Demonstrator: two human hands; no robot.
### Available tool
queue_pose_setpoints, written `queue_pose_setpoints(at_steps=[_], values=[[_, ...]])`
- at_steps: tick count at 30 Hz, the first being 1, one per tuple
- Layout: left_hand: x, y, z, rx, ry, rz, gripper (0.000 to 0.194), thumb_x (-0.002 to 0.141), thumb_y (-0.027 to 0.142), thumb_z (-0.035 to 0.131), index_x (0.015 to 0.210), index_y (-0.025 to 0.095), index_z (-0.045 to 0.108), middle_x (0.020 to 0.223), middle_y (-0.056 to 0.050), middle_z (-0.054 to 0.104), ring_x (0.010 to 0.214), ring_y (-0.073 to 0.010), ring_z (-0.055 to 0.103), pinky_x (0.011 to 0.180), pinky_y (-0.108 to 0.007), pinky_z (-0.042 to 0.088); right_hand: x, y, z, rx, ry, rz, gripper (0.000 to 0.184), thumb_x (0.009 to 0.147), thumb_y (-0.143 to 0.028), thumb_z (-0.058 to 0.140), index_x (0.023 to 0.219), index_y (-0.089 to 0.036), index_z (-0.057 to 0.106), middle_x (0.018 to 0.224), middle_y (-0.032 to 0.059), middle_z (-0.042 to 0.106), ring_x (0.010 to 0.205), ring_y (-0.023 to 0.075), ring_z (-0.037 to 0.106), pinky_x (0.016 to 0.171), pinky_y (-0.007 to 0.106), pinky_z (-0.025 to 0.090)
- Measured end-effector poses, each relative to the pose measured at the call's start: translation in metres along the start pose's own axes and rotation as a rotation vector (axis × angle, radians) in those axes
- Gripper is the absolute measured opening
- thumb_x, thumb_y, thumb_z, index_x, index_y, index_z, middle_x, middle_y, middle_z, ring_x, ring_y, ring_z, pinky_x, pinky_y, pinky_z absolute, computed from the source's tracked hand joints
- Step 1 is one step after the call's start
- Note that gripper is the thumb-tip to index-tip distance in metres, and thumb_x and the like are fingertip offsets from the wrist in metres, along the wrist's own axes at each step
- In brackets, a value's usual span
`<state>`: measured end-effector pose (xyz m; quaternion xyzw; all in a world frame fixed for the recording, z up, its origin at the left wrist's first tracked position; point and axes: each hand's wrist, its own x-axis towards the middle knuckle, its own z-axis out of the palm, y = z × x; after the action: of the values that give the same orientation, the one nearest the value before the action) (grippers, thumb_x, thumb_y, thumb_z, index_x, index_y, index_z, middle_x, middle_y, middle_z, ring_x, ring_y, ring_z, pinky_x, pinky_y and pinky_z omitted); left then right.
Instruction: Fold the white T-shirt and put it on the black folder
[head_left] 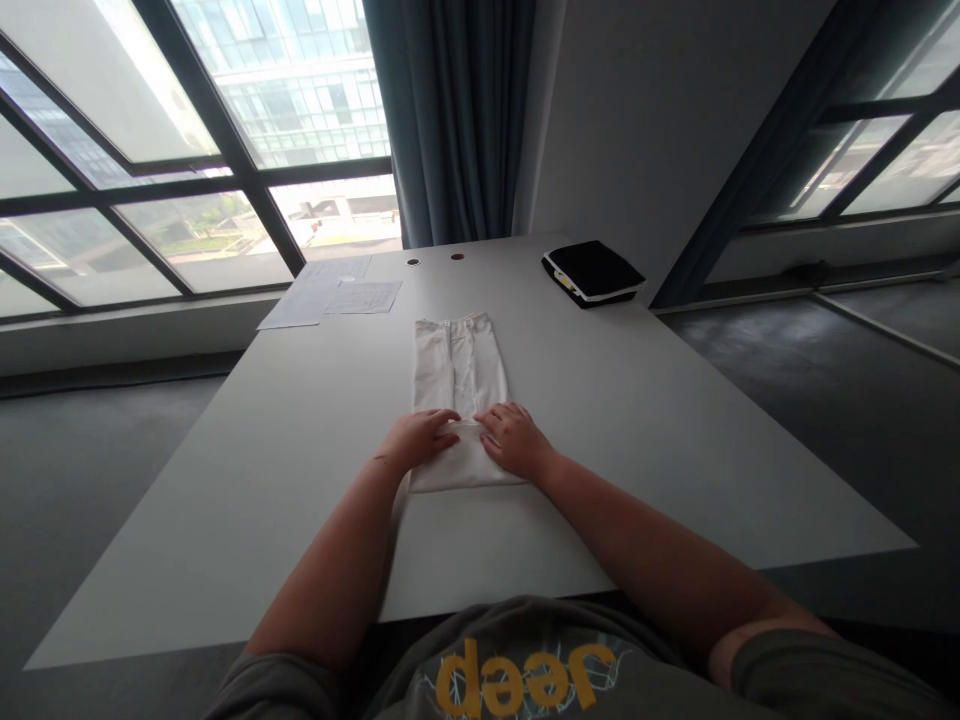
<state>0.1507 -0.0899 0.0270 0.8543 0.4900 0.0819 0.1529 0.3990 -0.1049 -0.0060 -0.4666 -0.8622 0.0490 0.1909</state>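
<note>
A white garment (457, 372), folded into a long narrow strip, lies on the white table (637, 420) and runs away from me. Its near end is doubled over into a fold. My left hand (417, 438) rests palm down on the left side of that fold, fingers stretched toward the middle. My right hand (514, 438) lies flat on the right side, fingers pointing left. The fingertips of both hands nearly meet over the fold's edge. Neither hand grips anything.
Sheets of paper (330, 295) lie at the table's far left. A black folded item with a white edge (592, 271) sits at the far right corner. Two cable holes (435, 258) mark the back edge. Windows and a curtain stand behind.
</note>
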Motion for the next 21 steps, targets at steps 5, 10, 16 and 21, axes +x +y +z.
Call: queue_pose_setpoints(at_steps=[5,10,16,21], values=[[-0.008,-0.018,0.011,-0.241,-0.002,0.058,0.042,0.097,0.04,0.058,0.137,0.03,0.063,0.124,-0.003,0.076,0.098,-0.0182,0.072,0.094,-0.031,0.054,0.0,0.005,-0.002,0.17,0.001,-0.057,0.039,0.095,-0.018,0.059,0.134,-0.018,0.066,0.116,0.01,0.069,0.114,0.0253,0.059,0.113,0.043,0.036],[-0.004,-0.021,0.019,-0.24,0.062,0.085,0.051,0.095,0.027,0.054,0.146,0.027,0.057,0.135,-0.006,0.071,0.123,-0.0205,0.065,0.112,-0.037,0.048,0.001,0.006,-0.002,0.171,0.028,-0.063,0.042,0.093,-0.016,0.059,0.134,-0.021,0.066,0.116,0.0093,0.068,0.114,0.0256,0.058,0.116,0.046,0.035],[-0.006,-0.014,0.012,0.042,0.12,-0.056,0.041,0.1,0.028,0.046,0.138,0.03,0.063,0.134,-0.006,0.069,0.121,-0.0241,0.065,0.108,-0.042,0.049,-0.001,0.001,-0.003,0.049,0.067,-0.008,0.039,0.094,-0.018,0.059,0.132,-0.021,0.067,0.128,0.0128,0.062,0.123,0.0289,0.054,0.124,0.054,0.025],[-0.013,0.001,0.008,0.207,0.19,-0.185,0.041,0.096,0.019,0.049,0.131,0.028,0.068,0.133,-0.008,0.069,0.123,-0.0271,0.062,0.105,-0.043,0.048,-0.004,-0.01,-0.011,-0.011,0.13,-0.021,0.029,0.095,-0.019,0.058,0.121,-0.021,0.071,0.125,0.0132,0.063,0.125,0.0295,0.053,0.127,0.055,0.022]])
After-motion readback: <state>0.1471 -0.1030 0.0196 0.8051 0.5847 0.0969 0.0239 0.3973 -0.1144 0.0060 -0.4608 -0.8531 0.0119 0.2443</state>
